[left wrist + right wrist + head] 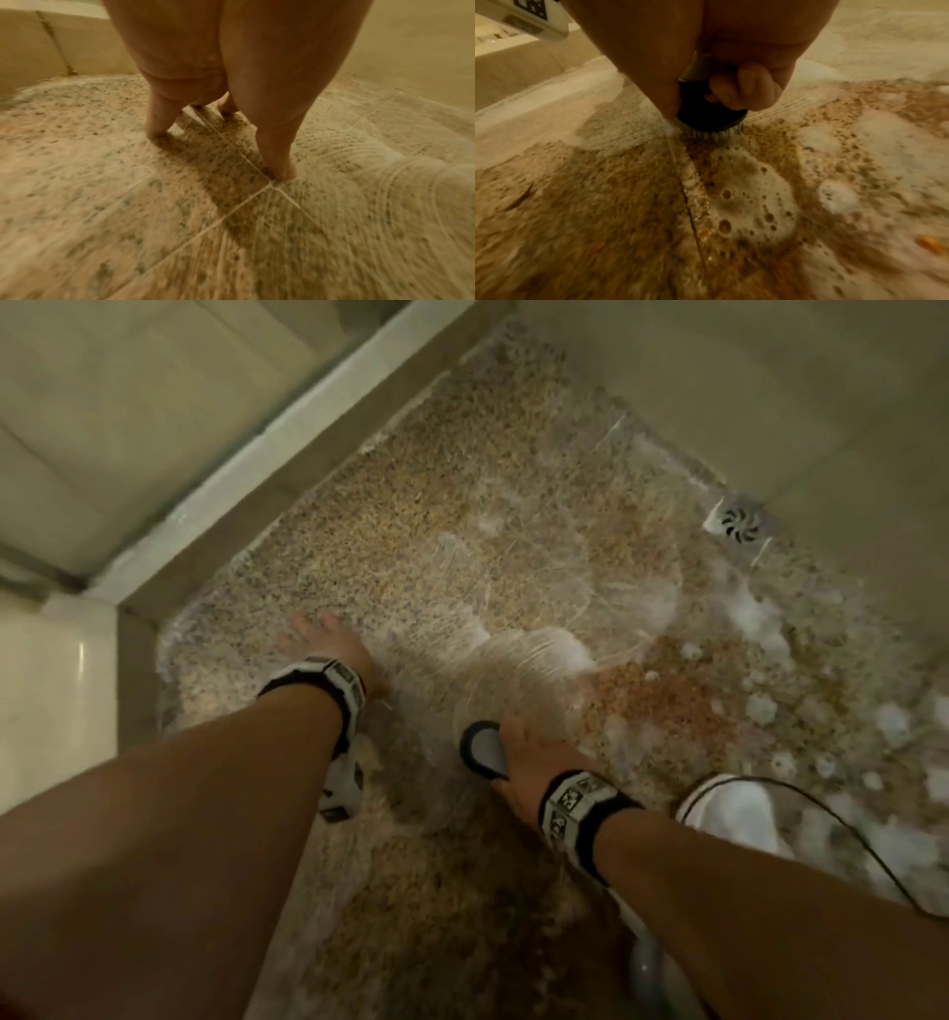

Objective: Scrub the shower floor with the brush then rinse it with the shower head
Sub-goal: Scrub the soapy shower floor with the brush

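The shower floor (462, 516) is speckled tan stone tile, wet and streaked with white foam (750, 613). My right hand (524, 747) grips a brush (480, 749) with a grey and black handle near the floor's middle. In the right wrist view my right hand (706, 91) curls round the black brush head (711, 107), whose bristles (708, 132) press on a grout line beside bubbly foam (752, 194). My left hand (328, 649) is braced on the floor to the left of the brush. Its straight fingertips (282, 172) touch the tile. No shower head is clearly in view.
A metal drain (739, 523) sits in the far right corner by the tiled wall (770, 377). A raised pale curb (287, 454) bounds the floor on the left. A white object (734, 809) with a black cable (862, 845) lies to the right of my right wrist.
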The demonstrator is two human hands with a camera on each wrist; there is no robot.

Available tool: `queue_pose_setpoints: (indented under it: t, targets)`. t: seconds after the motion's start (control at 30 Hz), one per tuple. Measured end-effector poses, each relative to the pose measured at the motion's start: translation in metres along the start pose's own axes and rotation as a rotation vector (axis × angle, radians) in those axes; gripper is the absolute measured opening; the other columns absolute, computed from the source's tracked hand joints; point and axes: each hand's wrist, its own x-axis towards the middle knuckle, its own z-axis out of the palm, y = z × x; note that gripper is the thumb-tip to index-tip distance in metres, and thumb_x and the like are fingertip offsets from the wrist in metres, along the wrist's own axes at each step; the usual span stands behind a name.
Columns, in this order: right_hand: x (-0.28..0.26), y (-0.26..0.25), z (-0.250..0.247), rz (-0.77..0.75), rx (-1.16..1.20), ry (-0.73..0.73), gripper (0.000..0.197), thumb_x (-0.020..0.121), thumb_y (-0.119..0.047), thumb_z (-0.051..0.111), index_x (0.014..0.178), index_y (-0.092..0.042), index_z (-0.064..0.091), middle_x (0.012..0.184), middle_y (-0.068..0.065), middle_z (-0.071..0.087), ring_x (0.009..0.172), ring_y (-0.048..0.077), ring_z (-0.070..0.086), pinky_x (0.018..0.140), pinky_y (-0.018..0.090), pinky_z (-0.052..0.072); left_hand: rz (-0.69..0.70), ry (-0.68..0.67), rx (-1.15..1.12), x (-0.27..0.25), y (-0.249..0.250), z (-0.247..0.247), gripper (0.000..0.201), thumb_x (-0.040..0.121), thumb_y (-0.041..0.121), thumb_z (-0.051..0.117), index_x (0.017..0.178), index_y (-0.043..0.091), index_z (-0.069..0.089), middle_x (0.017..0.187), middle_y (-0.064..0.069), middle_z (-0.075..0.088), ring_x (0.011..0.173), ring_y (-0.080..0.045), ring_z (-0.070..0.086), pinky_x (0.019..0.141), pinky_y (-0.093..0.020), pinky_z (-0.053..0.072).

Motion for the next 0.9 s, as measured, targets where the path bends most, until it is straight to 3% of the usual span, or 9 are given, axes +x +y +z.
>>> queue_pose_setpoints:
  t: [0.2, 0.3, 0.37, 0.53, 0.6, 0.67, 0.73, 0.8, 0.9]
  targets:
    - [0.005, 0.002, 0.003, -0.001, 0.063, 0.051, 0.055, 0.105, -0.031, 0.048, 0.151, -0.017, 0.021, 0.128, 0.015, 0.058, 0.093, 0.036, 0.064, 0.077, 0.047, 0.059, 0.017, 0.004, -0.038, 0.001, 0.003, -0.002, 0.127, 0.078, 0.058, 0.078, 0.160, 0.012, -0.006, 0.165, -0.020, -0.010, 0.151, -0.046, 0.004, 0.120, -0.057, 0.022]
    - [0.013, 0.050, -0.021, 0.100, 0.221, 0.104, 0.071, 0.102, -0.045, 0.052, 0.157, -0.018, 0.016, 0.150, 0.015, 0.043, 0.117, 0.038, 0.059, 0.093, 0.048, 0.055, 0.071, 0.057, -0.009, 0.002, -0.006, 0.001, 0.128, 0.074, 0.066, 0.076, 0.160, 0.011, -0.001, 0.165, -0.022, -0.004, 0.150, -0.046, 0.009, 0.119, -0.056, 0.025]
    - [0.021, 0.094, -0.044, 0.207, 0.327, 0.201, 0.079, 0.099, -0.049, 0.056, 0.158, -0.015, 0.016, 0.152, 0.016, 0.043, 0.123, 0.037, 0.056, 0.098, 0.047, 0.052, 0.076, 0.049, -0.002, 0.001, -0.007, 0.001, 0.130, 0.071, 0.071, 0.074, 0.160, 0.011, 0.001, 0.165, -0.022, -0.002, 0.150, -0.047, 0.011, 0.118, -0.056, 0.027]
    - [0.052, 0.133, -0.098, 0.471, 0.476, 0.311, 0.083, 0.101, -0.045, 0.056, 0.158, -0.010, 0.008, 0.130, 0.017, 0.060, 0.087, 0.032, 0.058, 0.071, 0.040, 0.051, -0.027, 0.021, -0.064, 0.011, 0.022, -0.009, 0.146, 0.056, 0.092, 0.063, 0.160, 0.016, -0.007, 0.164, -0.027, 0.001, 0.149, -0.051, 0.009, 0.118, -0.062, 0.024]
    - [0.058, 0.109, -0.095, 0.405, 0.383, 0.361, 0.085, 0.098, -0.050, 0.056, 0.158, -0.010, 0.012, 0.131, 0.015, 0.059, 0.096, 0.034, 0.061, 0.075, 0.040, 0.052, -0.067, 0.001, -0.074, 0.011, 0.038, -0.014, 0.150, 0.056, 0.095, 0.058, 0.157, 0.017, -0.020, 0.163, -0.031, 0.004, 0.149, -0.053, 0.006, 0.117, -0.062, 0.023]
    - [0.054, 0.077, -0.070, 0.207, 0.230, 0.362, 0.077, 0.096, -0.055, 0.054, 0.154, -0.015, 0.023, 0.134, 0.012, 0.056, 0.108, 0.035, 0.061, 0.086, 0.045, 0.055, -0.095, -0.011, -0.087, 0.012, 0.048, -0.017, 0.149, 0.060, 0.092, 0.060, 0.155, 0.016, -0.025, 0.162, -0.033, 0.003, 0.149, -0.053, 0.006, 0.116, -0.062, 0.022]
    - [0.037, 0.053, -0.046, 0.029, 0.135, 0.168, 0.073, 0.099, -0.052, 0.051, 0.155, -0.020, 0.017, 0.139, 0.013, 0.053, 0.106, 0.036, 0.062, 0.084, 0.047, 0.058, -0.114, -0.022, -0.095, 0.012, 0.051, -0.021, 0.149, 0.061, 0.088, 0.064, 0.155, 0.018, -0.027, 0.161, -0.035, 0.002, 0.148, -0.053, 0.008, 0.116, -0.062, 0.022]
    - [0.028, 0.054, -0.038, 0.000, 0.099, 0.025, 0.074, 0.102, -0.050, 0.049, 0.158, -0.023, 0.010, 0.145, 0.014, 0.048, 0.106, 0.036, 0.062, 0.082, 0.045, 0.059, -0.114, -0.028, -0.088, 0.011, 0.051, -0.023, 0.151, 0.058, 0.088, 0.066, 0.155, 0.019, -0.026, 0.161, -0.035, 0.007, 0.148, -0.054, 0.011, 0.115, -0.063, 0.024]
    - [0.030, 0.090, -0.054, 0.061, 0.161, 0.139, 0.077, 0.100, -0.052, 0.051, 0.159, -0.020, 0.014, 0.151, 0.014, 0.044, 0.120, 0.036, 0.057, 0.095, 0.047, 0.054, -0.124, -0.024, -0.101, 0.011, 0.050, -0.025, 0.152, 0.057, 0.088, 0.068, 0.156, 0.020, -0.024, 0.161, -0.035, 0.007, 0.147, -0.055, 0.012, 0.115, -0.064, 0.023]
